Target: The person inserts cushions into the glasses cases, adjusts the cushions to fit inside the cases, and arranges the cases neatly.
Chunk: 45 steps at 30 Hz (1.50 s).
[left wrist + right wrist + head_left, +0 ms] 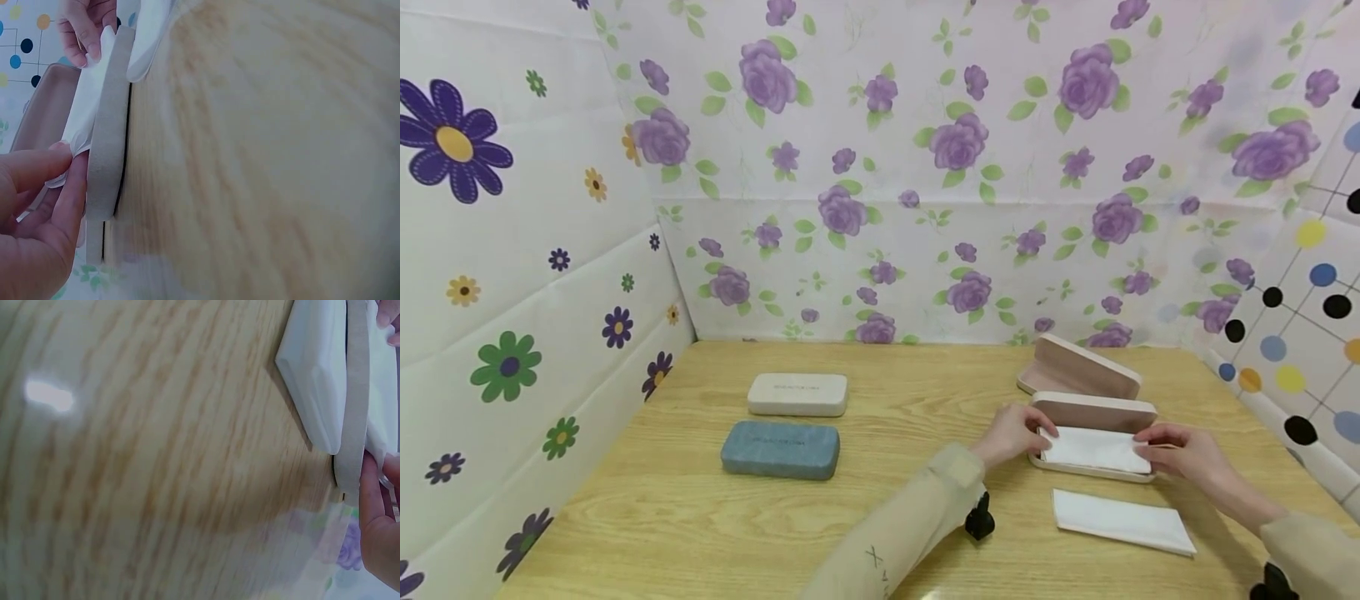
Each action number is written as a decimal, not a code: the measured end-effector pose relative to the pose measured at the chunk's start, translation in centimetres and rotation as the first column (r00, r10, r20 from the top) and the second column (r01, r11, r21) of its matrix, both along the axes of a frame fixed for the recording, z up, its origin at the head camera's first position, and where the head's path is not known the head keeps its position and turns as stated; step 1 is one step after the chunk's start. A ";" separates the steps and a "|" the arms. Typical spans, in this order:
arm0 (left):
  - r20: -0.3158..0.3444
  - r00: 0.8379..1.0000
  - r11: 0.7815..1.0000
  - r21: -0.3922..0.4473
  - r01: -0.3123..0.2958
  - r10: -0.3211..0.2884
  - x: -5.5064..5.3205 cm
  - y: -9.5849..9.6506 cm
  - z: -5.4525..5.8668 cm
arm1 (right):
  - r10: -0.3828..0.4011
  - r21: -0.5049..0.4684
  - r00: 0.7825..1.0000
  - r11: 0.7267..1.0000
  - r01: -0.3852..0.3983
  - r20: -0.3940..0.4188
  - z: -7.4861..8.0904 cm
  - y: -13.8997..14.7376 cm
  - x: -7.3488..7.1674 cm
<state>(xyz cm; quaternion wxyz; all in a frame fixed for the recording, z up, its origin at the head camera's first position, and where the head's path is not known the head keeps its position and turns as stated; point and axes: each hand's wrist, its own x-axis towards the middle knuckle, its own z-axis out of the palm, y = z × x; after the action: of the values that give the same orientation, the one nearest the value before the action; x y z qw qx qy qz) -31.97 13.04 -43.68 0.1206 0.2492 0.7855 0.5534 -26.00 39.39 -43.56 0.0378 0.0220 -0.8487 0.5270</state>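
In the head view a folded white cloth (pixel 1096 451) lies over the tray of an open glasses case (pixel 1093 406), whose lid stands up behind it. My left hand (pixel 1013 435) pinches the cloth's left end between thumb and fingers. At the opposite end my right hand (pixel 1187 457) pinches it too. The left wrist view shows the left hand (pixel 44 219) gripping a corner of the cloth (pixel 90 94) at the case's edge. In the right wrist view, the right hand (pixel 380 531) is partly cut off by the frame. A second folded white cloth (pixel 1122 522) lies on the table just in front of the case.
Behind the case stands another open glasses case (pixel 1078 371) with a pinkish lining. To the left, a closed white case (pixel 797 394) and a closed blue case (pixel 781 450) lie on the wooden table (pixel 910 400). Patterned cloth walls border the table.
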 end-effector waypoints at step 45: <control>-0.039 0.968 0.964 0.114 -0.240 0.246 -0.5 -1.6 0.5 | 0.023 0.004 0.994 1.000 -0.023 -0.108 -0.2 1.4 0.4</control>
<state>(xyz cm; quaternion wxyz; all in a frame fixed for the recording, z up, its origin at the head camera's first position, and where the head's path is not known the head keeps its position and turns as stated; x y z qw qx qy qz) -32.48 11.42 -43.19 0.0170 0.1717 0.7819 0.5990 -25.62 40.77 -43.72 0.0773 0.0603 -0.8458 0.5245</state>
